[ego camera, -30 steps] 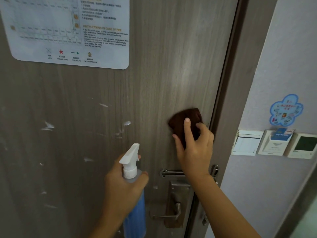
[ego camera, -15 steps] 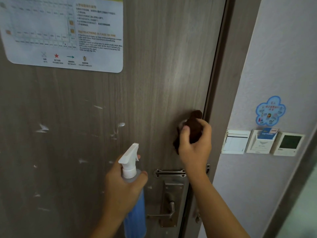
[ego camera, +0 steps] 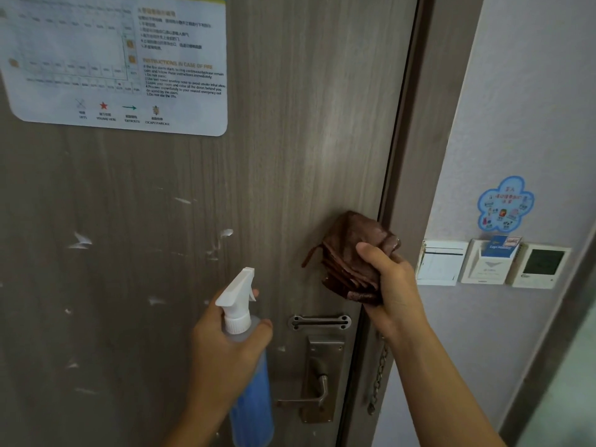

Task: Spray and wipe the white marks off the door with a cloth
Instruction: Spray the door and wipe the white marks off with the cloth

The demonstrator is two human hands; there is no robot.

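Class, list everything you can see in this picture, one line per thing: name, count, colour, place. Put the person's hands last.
door: one, grey-brown wood grain, fills left and centre
white marks: several, white, on door's left half
fire evacuation notice: one, white, upper left of door
spray bottle: one, blue with white trigger, bottom centre
cloth: one, brown, folded, by door's right edge
door handle: one, metal, under cloth
door chain: one, metal, at door edge
flower sticker: one, blue, right wall
wall panels: three, white, right wall
left hand: grips spray bottle
right hand: holds cloth
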